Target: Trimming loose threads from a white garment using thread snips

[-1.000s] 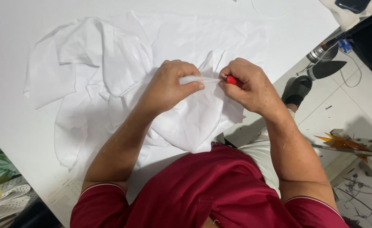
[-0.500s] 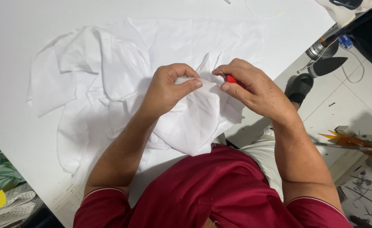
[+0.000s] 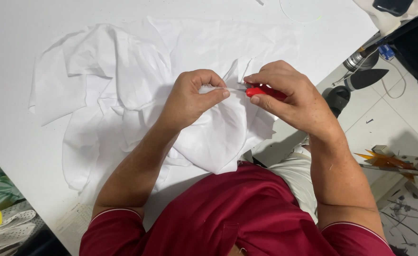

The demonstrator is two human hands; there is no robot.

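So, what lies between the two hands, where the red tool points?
In the head view, a pinched fold of white cloth spans between left hand and right hand; the red-handled tool meets it.

Crumpled white fabric (image 3: pixel 137 90) lies spread on the table; a small red-handled cutter (image 3: pixel 262 91) touches its pinched fold.

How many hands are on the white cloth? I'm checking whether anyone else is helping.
2: the left hand pinches a fold of the white cloth; the right hand, beside it, holds a red-handled tool.
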